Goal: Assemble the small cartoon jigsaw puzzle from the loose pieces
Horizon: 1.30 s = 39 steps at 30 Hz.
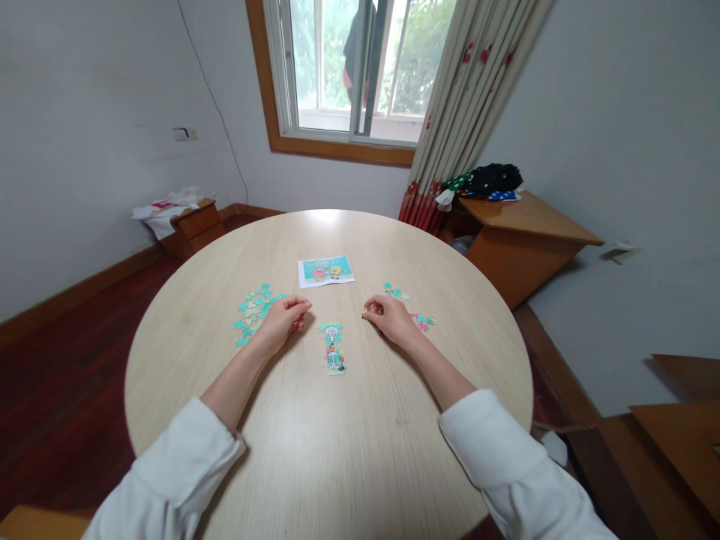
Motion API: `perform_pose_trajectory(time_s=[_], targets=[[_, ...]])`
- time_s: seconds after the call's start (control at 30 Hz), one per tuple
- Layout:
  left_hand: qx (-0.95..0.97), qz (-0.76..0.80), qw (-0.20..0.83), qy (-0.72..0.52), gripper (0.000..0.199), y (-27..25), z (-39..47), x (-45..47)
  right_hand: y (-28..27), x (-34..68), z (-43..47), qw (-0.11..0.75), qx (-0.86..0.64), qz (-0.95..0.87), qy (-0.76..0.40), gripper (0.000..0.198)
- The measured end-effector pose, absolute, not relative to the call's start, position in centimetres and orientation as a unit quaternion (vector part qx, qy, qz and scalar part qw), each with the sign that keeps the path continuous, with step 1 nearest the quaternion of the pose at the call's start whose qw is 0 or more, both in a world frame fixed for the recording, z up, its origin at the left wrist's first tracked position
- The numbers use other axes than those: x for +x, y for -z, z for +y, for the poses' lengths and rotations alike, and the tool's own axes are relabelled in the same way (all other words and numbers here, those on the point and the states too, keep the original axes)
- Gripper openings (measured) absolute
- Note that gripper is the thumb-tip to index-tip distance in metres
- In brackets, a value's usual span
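The narrow upright strip of joined jigsaw pieces [333, 349], turquoise at the top with a pale cartoon figure down its middle, lies flat on the worktop [337, 442] between the two hands and slightly nearer the person than they are. Its outline is uneven and it is only a few pieces wide, so a sideways push or a brushing sleeve could, I judge, bend it or part its joints. Pressing a wrong tab against its edge might also skew the row. The right hand [389, 315] is nearly closed, thumb and forefinger pinched on a small yellowish jigsaw piece [365, 310] that the fingertips mostly cover; being so small, it could slip or be turned the wrong way round. The left hand [286, 321] is loosely curled with its fingertips drawn together; nothing shows between them, and I cannot tell whether a piece is tucked inside. Beside it spreads the loose heap of turquoise and pale cardboard pieces [250, 309], which a careless wrist could scatter. Near the right hand lie a small turquoise cluster [396, 291] and a pink-and-turquoise cluster [424, 322], the latter partly hidden by that hand. Farther out rests the white-bordered rectangular paper picture [326, 271], showing cartoon figures on turquoise.
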State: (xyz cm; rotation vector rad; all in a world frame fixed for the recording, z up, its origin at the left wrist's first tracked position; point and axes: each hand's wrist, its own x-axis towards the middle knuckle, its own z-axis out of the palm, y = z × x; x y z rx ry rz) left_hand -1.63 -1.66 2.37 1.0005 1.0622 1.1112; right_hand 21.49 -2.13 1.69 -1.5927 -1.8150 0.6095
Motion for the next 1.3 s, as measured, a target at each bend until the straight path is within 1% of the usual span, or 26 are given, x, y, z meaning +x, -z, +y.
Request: perform_pose_trajectory(time_s=[0.17, 0.3, 0.37, 0.43, 0.5, 0.57, 0.63, 0.67, 0.77, 0.9, 1.03, 1.07, 1.1, 1.17, 1.23, 1.3], targets=[[0.432, 0.457, 0.61, -0.482, 0.028, -2.3, -1.6, -1.6, -1.7, 21.6, -2.2, 0.312, -0.619, -0.691, -0.205, 0.016], [0.43, 0.457, 0.612, -0.482, 0.028, -2.4, -1.6, -1.6, -1.7, 21.7, -2.2, 0.314, -0.612, -0.702, -0.185, 0.019], [0.427, 0.456, 0.613, -0.484, 0.028, -2.4, -1.5, -1.6, -1.7, 22.1, -1.9, 0.351, -0.609, -0.69, -0.172, 0.018], [0.423, 0.456, 0.614, -0.486, 0.027, -2.4, -1.5, -1.7, -1.8, 22.8, -1.3, 0.423, -0.614, -0.644, -0.172, 0.019], [0.417, 0.455, 0.616, -0.49, 0.027, -2.4, -1.5, -1.7, -1.8, 23.9, -0.5, 0.512, -0.618, -0.558, -0.211, 0.021], [0.407, 0.454, 0.619, -0.495, 0.026, -2.4, -1.5, -1.7, -1.7, 25.3, 0.2, 0.586, -0.609, -0.439, -0.305, 0.02], [0.4, 0.453, 0.62, -0.501, 0.026, -2.5, -1.5, -1.8, -1.6, 26.6, 0.7, 0.631, -0.565, -0.338, -0.41, 0.022], [0.398, 0.452, 0.62, -0.503, 0.026, -2.5, -1.5, -1.8, -1.6, 27.1, 0.8, 0.648, -0.547, -0.297, -0.44, 0.024], [0.396, 0.448, 0.622, -0.505, 0.023, -2.7, -1.5, -1.8, -1.6, 27.8, 0.7, 0.673, -0.508, -0.24, -0.481, 0.027], [0.398, 0.444, 0.625, -0.503, 0.022, -2.7, -1.5, -1.8, -2.2, 27.1, 0.1, 0.664, -0.485, -0.258, -0.507, 0.029], [0.399, 0.449, 0.624, -0.501, 0.024, -2.7, -1.5, -1.8, -2.9, 26.3, -0.4, 0.636, -0.486, -0.294, -0.523, 0.039], [0.399, 0.448, 0.624, -0.5, 0.024, -2.7, -1.5, -1.8, -3.0, 26.2, -0.6, 0.627, -0.494, -0.304, -0.52, 0.039], [0.399, 0.447, 0.624, -0.5, 0.024, -2.7, -1.5, -1.9, -3.1, 26.2, -0.7, 0.616, -0.507, -0.315, -0.514, 0.035], [0.4, 0.446, 0.625, -0.501, 0.024, -2.7, -1.5, -1.9, -3.3, 26.4, -0.9, 0.581, -0.536, -0.347, -0.505, 0.019], [0.399, 0.446, 0.626, -0.5, 0.024, -2.7, -1.5, -1.9, -3.4, 26.8, -1.2, 0.516, -0.552, -0.401, -0.518, 0.005], [0.398, 0.448, 0.626, -0.499, 0.024, -2.7, -1.5, -1.9, -3.5, 27.2, -1.6, 0.437, -0.55, -0.453, -0.549, 0.005]])
